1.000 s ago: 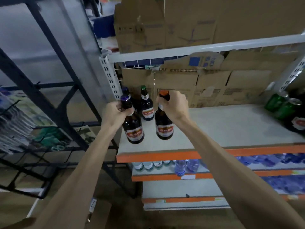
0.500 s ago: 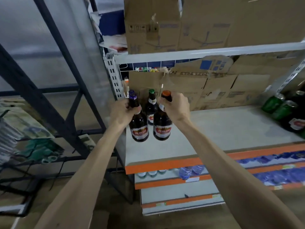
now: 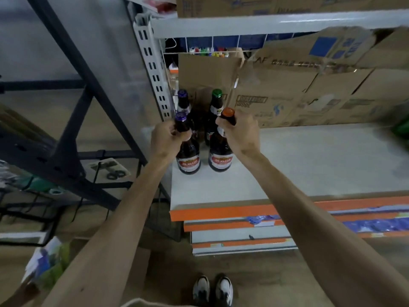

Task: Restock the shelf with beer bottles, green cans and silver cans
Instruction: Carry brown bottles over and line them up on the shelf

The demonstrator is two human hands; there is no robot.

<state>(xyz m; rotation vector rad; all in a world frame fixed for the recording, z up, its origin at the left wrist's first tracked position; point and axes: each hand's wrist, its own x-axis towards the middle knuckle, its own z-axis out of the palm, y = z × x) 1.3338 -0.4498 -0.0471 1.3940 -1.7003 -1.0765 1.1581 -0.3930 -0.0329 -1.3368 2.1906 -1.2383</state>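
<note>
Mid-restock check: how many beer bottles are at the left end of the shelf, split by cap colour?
Purple-capped brown glass beer bottles: 2 (rear purple-capped bottle; front purple-capped bottle, gripped by the left hand)
Green-capped brown glass bottle: 1
Orange-capped brown glass bottle: 1, gripped by the right hand
Total: 4

Head camera looks down (steeply) at shelf.

Shelf, left end: front-left bottle in left hand beside front-right bottle in right hand, rear-left bottle and rear-right bottle just behind them, cardboard boxes along the back, behind all four.
</note>
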